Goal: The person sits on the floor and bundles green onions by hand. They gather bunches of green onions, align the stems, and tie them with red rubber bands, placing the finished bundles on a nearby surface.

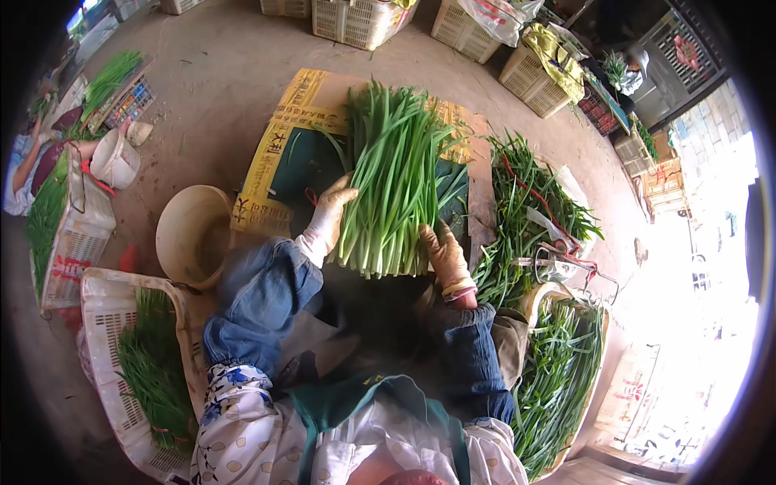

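A thick sheaf of garlic chives [388, 182] lies in front of me, green tips pointing away and pale cut ends towards me. My left hand [332, 212], in a thin soiled glove, clasps its left side, with part of the fingers hidden by the leaves. On the lower right side, my right hand [445, 257] holds the edge near the pale ends; it is gloved, with bands around the wrist. Beneath the sheaf is a dark green board [303, 163], framed by cardboard [257, 176] covered in printed yellow tape.
Left of the board stands a pale bucket [194, 236]. A white crate [109, 309] holds tied greens. Loose chives [521, 200] and a filled basket [597, 376] lie at right. Baskets [354, 24] line the far side. One person [24, 163] works at left, another [633, 73] at far right.
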`<state>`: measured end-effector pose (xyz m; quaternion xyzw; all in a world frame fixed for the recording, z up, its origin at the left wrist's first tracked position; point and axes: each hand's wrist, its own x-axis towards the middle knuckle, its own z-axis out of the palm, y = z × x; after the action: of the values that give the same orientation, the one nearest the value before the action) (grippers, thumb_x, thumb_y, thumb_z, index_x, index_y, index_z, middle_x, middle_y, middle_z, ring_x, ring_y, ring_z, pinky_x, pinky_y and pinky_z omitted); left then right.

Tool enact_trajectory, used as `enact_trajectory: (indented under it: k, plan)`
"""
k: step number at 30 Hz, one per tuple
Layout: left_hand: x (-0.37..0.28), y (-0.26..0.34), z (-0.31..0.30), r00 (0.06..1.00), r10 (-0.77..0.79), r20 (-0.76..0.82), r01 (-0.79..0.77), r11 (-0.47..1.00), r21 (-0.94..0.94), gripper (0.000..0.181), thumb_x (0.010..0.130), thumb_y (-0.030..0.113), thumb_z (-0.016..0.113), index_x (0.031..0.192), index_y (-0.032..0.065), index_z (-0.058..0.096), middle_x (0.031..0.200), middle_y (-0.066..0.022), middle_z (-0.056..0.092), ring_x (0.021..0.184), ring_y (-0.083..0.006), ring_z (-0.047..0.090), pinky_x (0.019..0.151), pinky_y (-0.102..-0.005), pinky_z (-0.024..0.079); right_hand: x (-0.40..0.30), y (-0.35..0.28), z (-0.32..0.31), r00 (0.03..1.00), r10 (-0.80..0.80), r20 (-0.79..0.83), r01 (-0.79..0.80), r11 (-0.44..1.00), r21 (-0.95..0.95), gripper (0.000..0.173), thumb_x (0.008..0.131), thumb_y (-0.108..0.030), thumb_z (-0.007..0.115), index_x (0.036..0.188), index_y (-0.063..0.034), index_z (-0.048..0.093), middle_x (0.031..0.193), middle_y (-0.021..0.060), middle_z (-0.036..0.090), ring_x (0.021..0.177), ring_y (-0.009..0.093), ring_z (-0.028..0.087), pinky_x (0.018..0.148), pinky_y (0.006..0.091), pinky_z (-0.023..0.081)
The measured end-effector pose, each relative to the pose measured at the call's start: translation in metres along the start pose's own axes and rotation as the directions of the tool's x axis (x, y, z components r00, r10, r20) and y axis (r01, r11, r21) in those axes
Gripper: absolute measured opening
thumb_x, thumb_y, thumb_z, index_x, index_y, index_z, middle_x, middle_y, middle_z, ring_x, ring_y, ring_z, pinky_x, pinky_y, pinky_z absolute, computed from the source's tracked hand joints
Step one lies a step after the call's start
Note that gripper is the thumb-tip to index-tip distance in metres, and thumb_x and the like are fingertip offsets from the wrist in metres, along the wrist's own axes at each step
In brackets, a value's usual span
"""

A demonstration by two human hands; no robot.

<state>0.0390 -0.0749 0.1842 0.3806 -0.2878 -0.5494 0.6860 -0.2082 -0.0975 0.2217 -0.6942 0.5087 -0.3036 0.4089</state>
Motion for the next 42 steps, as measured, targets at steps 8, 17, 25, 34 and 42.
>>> enact_trajectory:
  k: [8, 17, 25, 34, 42]
  plan:
    - [0.001, 0.002, -0.006, 0.999, -0.043, 0.014, 0.045, 0.972, -0.232, 0.040, 0.092, 0.012, 0.053, 0.130, 0.0014, 0.057, 0.125, -0.0055, 0.062, 0.117, -0.0176, 0.055, 0.105, -0.0326, 0.038, 0.013, 0.031, 0.006, 0.965, -0.210, -0.160, 0.123, 0.895, -0.430, 0.049, 0.091, -0.030, 0.070, 0.129, -0.0021, 0.056, 0.117, 0.0133, 0.064, 0.103, 0.021, 0.063, 0.089, 0.0315, 0.049]
    - [-0.002, 0.010, 0.005, 1.000, -0.008, 0.014, 0.011, 0.987, -0.162, 0.036, 0.089, 0.005, 0.059, 0.124, 0.0010, 0.060, 0.117, -0.0041, 0.064, 0.110, -0.0144, 0.056, 0.101, -0.0289, 0.039, -0.005, -0.102, 0.043, 0.995, -0.098, 0.036, 0.105, 0.929, -0.356, 0.025, 0.091, -0.031, 0.067, 0.097, -0.0071, 0.073, 0.088, 0.0092, 0.072, 0.076, 0.019, 0.069, 0.069, 0.0308, 0.052]
    - [-0.001, 0.005, 0.003, 0.998, -0.047, 0.039, 0.054, 0.977, -0.206, 0.036, 0.091, 0.007, 0.055, 0.126, 0.0016, 0.059, 0.119, -0.0060, 0.064, 0.112, -0.0162, 0.056, 0.101, -0.0306, 0.040, 0.018, -0.073, 0.071, 0.995, -0.078, 0.064, 0.098, 0.893, -0.439, 0.035, 0.084, -0.042, 0.066, 0.093, -0.0091, 0.071, 0.085, 0.0128, 0.071, 0.080, 0.032, 0.069, 0.072, 0.0414, 0.052]
    - [-0.003, 0.006, -0.007, 0.997, -0.067, -0.035, 0.053, 0.948, -0.314, 0.035, 0.093, 0.012, 0.046, 0.123, 0.0039, 0.060, 0.116, -0.0066, 0.065, 0.106, -0.0178, 0.059, 0.096, -0.0325, 0.045, -0.001, -0.085, 0.074, 0.999, -0.006, 0.041, 0.015, 0.977, -0.212, 0.035, 0.086, -0.043, 0.067, 0.097, -0.0096, 0.071, 0.082, 0.0133, 0.071, 0.076, 0.029, 0.069, 0.070, 0.0400, 0.053]
    - [-0.012, 0.016, 0.009, 0.996, -0.079, -0.045, 0.064, 0.957, -0.282, 0.034, 0.093, 0.012, 0.045, 0.122, 0.0026, 0.061, 0.116, -0.0067, 0.065, 0.105, -0.0162, 0.059, 0.096, -0.0314, 0.046, 0.012, -0.071, 0.088, 0.999, -0.014, 0.033, 0.025, 0.934, -0.357, 0.036, 0.085, -0.042, 0.066, 0.098, -0.0087, 0.071, 0.088, 0.0156, 0.071, 0.083, 0.034, 0.069, 0.074, 0.0418, 0.053]
